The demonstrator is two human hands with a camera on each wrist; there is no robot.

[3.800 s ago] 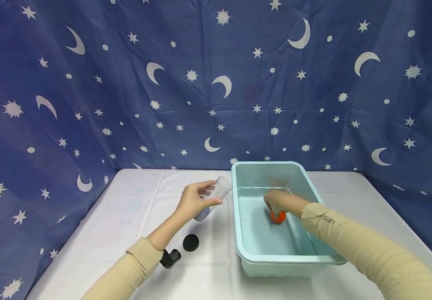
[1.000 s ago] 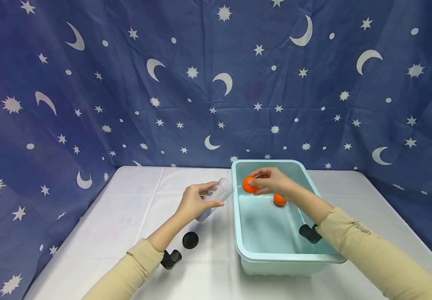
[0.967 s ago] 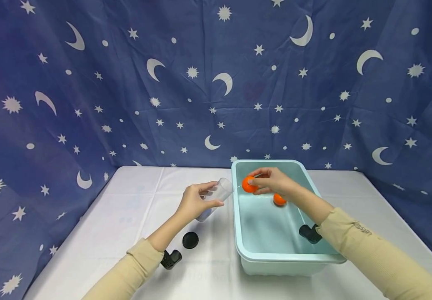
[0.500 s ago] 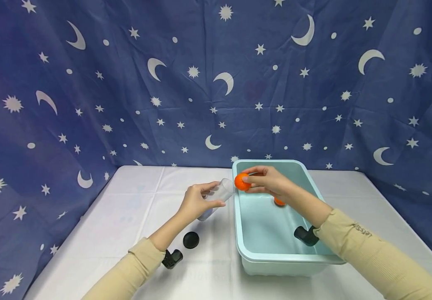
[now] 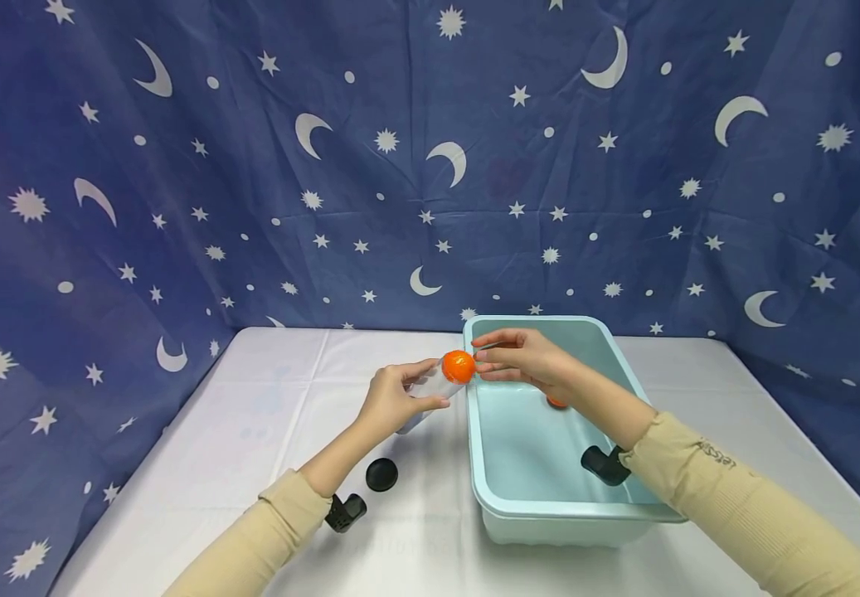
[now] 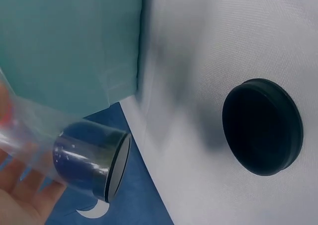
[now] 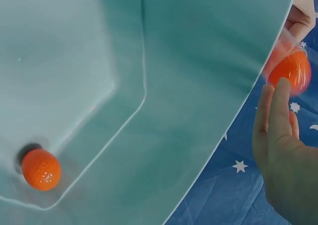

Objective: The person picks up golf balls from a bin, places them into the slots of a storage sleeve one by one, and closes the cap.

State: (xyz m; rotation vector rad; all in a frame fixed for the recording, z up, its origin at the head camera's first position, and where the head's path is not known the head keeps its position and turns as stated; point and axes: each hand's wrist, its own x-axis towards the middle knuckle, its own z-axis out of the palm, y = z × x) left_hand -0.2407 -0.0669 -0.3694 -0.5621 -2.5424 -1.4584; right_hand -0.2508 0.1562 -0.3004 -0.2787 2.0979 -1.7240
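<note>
1 clear cyl. tube, tilted, dk. blue ball inside, gripped by L. hand; 1 glossy orange ball at mouth; R. hand extended beside, contact unclear.

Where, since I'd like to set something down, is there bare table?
Bare tablecloth lies between the curtain and left hand, and right of the tub, beyond the right sleeve. Crowded: the tub's left rim, by clear tube, orange ball and right hand.
</note>
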